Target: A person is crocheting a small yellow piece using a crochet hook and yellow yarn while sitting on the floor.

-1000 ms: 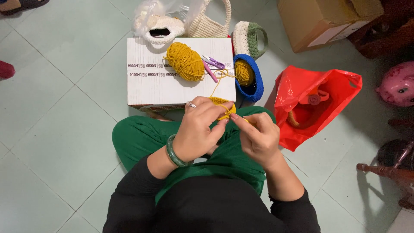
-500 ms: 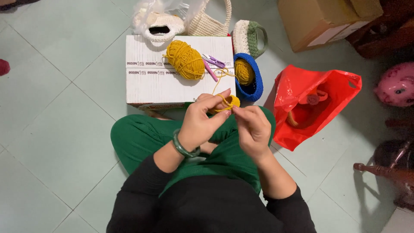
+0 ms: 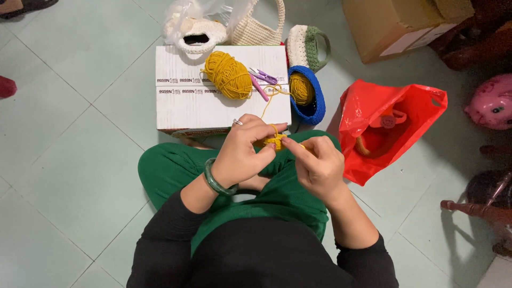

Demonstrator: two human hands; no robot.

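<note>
I sit cross-legged on a tiled floor in green trousers. My left hand (image 3: 245, 152), with a green bangle on the wrist, pinches a small yellow crochet piece (image 3: 274, 141) above my lap. My right hand (image 3: 316, 164) is closed beside it on a thin crochet hook, mostly hidden by the fingers. A yellow strand runs from the piece up to a yellow yarn ball (image 3: 229, 74) lying on a white cardboard box (image 3: 186, 109). Small purple snips (image 3: 263, 78) lie next to the ball.
A blue crocheted basket (image 3: 314, 104) holding more yellow yarn stands right of the box. Cream and green crocheted bags (image 3: 305, 45) and a plastic bag (image 3: 194, 24) lie behind. A red plastic bag (image 3: 394, 125) sits to the right, a brown carton (image 3: 405, 26) beyond it.
Both hands kept working the yellow piece with small finger shifts. The piece was lifted toward the box, then came back down a little over my lap.
</note>
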